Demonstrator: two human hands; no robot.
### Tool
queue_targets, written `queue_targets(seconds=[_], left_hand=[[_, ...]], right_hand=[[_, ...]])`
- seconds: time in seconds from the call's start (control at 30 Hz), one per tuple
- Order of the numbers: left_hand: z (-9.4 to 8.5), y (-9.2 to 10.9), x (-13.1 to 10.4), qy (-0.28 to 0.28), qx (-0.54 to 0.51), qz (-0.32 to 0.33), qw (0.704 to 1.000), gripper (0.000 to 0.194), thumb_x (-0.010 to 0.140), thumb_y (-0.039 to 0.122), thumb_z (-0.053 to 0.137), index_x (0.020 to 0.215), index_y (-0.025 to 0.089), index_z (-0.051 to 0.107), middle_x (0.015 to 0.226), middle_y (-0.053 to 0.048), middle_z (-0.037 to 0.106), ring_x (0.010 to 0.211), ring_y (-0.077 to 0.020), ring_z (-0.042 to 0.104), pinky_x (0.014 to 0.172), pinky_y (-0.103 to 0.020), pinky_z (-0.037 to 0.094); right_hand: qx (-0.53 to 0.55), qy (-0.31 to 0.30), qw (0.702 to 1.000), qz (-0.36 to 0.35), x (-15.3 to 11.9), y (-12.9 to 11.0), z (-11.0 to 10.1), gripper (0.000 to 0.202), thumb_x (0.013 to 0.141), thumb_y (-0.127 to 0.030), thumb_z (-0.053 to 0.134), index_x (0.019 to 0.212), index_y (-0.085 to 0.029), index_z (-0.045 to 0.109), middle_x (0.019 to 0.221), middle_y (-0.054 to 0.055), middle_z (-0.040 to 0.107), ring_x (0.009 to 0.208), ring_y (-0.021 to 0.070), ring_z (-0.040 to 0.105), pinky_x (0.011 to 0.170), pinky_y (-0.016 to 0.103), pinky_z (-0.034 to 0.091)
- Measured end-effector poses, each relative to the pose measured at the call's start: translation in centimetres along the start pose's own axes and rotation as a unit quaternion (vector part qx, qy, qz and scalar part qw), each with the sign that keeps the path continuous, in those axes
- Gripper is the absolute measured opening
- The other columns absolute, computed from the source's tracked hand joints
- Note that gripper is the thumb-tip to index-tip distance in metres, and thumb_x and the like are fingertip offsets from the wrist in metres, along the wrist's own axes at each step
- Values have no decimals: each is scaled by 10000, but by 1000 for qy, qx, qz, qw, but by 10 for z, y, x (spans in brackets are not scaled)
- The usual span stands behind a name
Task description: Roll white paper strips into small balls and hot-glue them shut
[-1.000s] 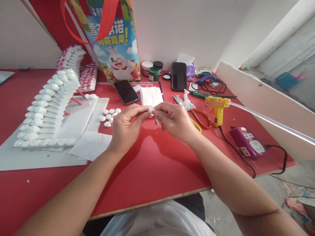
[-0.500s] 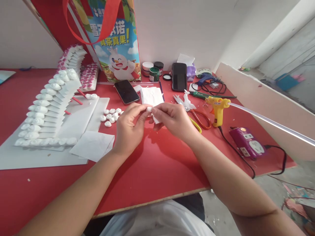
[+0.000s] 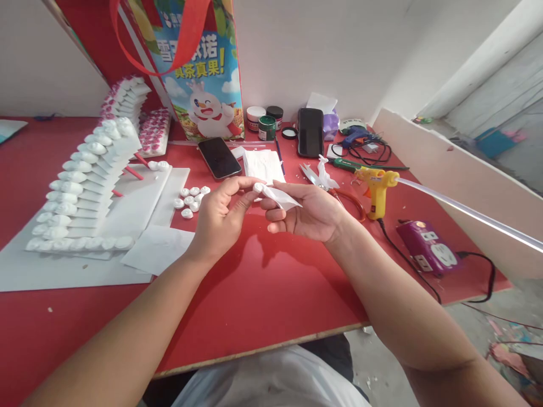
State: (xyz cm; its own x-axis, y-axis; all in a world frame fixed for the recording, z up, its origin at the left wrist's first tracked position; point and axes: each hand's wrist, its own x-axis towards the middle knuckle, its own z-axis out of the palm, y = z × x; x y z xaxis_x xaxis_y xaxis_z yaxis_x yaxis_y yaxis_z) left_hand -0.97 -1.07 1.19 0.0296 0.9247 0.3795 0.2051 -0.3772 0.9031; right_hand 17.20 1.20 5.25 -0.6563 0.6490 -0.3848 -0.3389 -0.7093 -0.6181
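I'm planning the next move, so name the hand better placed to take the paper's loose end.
Probably the right hand: the white paper's loose end lies along its fingers, while the left hand is busy pinching the rolled end.

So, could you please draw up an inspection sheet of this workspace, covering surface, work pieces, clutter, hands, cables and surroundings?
Surface: glossy red tabletop, with tiny pale scraps on it.
Work pieces: rolled white paper piece with a loose pointed tail, held above the table; cluster of small white rosettes to its left; pile of white paper sheets behind it.
Clutter: black-screened phone, metal-bladed scissors, yellow glue gun.
Hands: left hand pinches the rolled end; right hand is open against the tail.
Cables: black cable hangs from the glue gun; another meets the purple socket block.
Surroundings: pale wall behind; scrap-strewn grey floor.
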Motion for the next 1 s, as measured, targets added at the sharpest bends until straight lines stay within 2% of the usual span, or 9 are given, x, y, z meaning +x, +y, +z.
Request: queue_targets(seconds=[0.13,0.2,0.3,0.47,0.6,0.73,0.87,1.0], left_hand=[[0,-1,1,3,-19,-8,1000,277,919,485,731,1029,238,786,1028,-58,792,974,-230,726,916,-347,572],[1,-1,0,3,-31,-19,999,272,921,464,737,1049,229,786,1014,-55,793,966,-223,729,910,-337,569],[1,-1,-1,6,-50,-40,998,259,916,444,749,1050,227,788,1006,-57,792,960,-221,730,900,-332,570],[3,1,-2,13,-70,-68,995,265,916,446,745,1043,217,783,993,-61,788,903,-216,727,864,-336,581],[2,3,-2,4,-18,-37,999,266,927,450,725,1022,208,779,967,-59,788,914,-223,727,894,-342,570],[2,7,-1,-2,15,-20,1000,270,937,456,705,989,198,767,972,-62,790,925,-230,723,918,-348,562],[2,10,-2,-9,9,-43,999,273,949,448,690,1014,195,771,1019,-62,796,962,-228,727,929,-331,563],[5,7,-3,5,-44,-77,996,272,915,440,736,1020,194,784,995,-58,800,969,-231,737,927,-332,577]], right_hand=[[-29,-7,999,-29,-1,1,1,260,1087,-241,450,942,-127,634,654,-64,458,486,50,391,562,210,563],[-50,2,997,-59,-1,3,2,182,1041,-227,566,919,-118,649,656,-70,452,490,40,370,537,185,530],[-84,18,991,-103,0,5,1,113,960,-218,692,942,-108,679,678,-58,507,507,38,390,513,183,499],[-197,66,961,-185,2,6,-3,172,884,-267,779,901,-132,674,728,-29,586,586,75,515,519,209,497],[-273,87,935,-210,1,6,-2,335,876,-445,787,812,-155,632,665,-58,507,556,64,452,565,227,498],[-356,104,904,-212,-1,5,-3,482,869,-600,737,722,-161,599,612,-69,414,552,69,428,564,237,436],[-438,107,868,-208,-2,4,-5,488,844,-625,738,845,-140,689,659,-48,462,583,89,474,585,260,402],[-517,128,815,-228,-3,6,-4,407,944,-532,629,816,-147,664,633,-43,446,589,99,426,577,270,336]])
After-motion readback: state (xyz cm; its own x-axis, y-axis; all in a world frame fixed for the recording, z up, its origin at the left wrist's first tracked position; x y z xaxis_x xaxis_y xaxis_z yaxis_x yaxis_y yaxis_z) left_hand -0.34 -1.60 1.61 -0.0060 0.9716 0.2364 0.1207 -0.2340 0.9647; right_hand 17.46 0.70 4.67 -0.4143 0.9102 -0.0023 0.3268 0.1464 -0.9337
